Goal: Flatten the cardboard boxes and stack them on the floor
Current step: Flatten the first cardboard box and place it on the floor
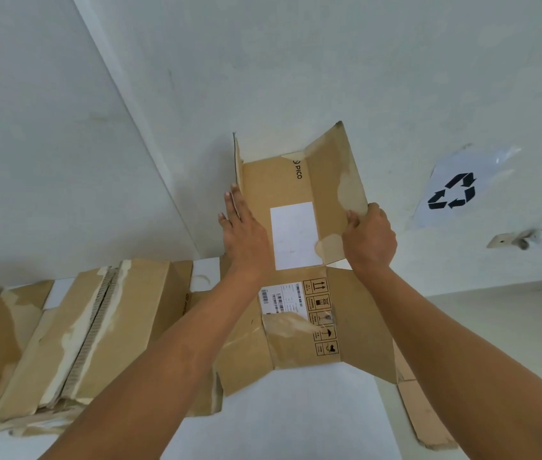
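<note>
Left hand (pixel 244 234) flat, right hand (pixel 370 240) curled (arms outstretched).

Box (pixel 293 184): brown matt cardboard, top ply torn rough & pale on flaps. White paper label (pixel 294 235) smooth; clear tape (pixel 284 323) glossy, wrinkled. Left boxes (pixel 137 310) same cardboard w/ corrugated edge exposed. Wall (pixel 296 61) matt paint. Recycling sign (pixel 455 190) in shiny plastic sleeve.

Boxes (pixel 113 327) crowd left, wall (pixel 296 78) close behind; bare white surface (pixel 296 410) btm centre.
</note>
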Available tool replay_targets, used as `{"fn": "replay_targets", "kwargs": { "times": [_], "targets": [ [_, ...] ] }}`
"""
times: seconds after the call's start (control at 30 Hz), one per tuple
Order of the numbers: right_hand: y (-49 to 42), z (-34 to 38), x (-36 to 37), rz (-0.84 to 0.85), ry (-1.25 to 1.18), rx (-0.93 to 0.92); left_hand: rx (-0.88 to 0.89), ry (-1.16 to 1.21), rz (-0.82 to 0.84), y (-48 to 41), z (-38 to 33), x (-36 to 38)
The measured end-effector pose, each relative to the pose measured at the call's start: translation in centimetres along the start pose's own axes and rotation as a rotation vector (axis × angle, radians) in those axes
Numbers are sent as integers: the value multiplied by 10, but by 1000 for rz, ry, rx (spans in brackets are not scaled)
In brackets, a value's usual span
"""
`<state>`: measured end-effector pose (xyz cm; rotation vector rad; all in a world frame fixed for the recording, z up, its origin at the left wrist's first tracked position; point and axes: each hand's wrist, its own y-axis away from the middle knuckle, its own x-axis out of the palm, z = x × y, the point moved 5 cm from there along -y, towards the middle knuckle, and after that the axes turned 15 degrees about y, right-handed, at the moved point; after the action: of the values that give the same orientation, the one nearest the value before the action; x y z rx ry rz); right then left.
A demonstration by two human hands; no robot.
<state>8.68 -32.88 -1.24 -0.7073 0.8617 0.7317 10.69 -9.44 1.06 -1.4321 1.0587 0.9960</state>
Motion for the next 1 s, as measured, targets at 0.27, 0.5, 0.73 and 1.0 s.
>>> {"fn": "replay_targets", "kwargs": {
  "times": [0.27,0.5,0.73,1.0],
  "targets": [
    [-1,0,9,18,114,-13,-31,374,53,3,29,-8],
    [7,-7,40,102,149,-76,-12,413,96,13,49,22],
    [39,-44,93,237,39,-37,-14,358,193,39,77,86],
    [62,-66,130,431,61,-59,-18,26,339,71,100,158]
  ]
}}
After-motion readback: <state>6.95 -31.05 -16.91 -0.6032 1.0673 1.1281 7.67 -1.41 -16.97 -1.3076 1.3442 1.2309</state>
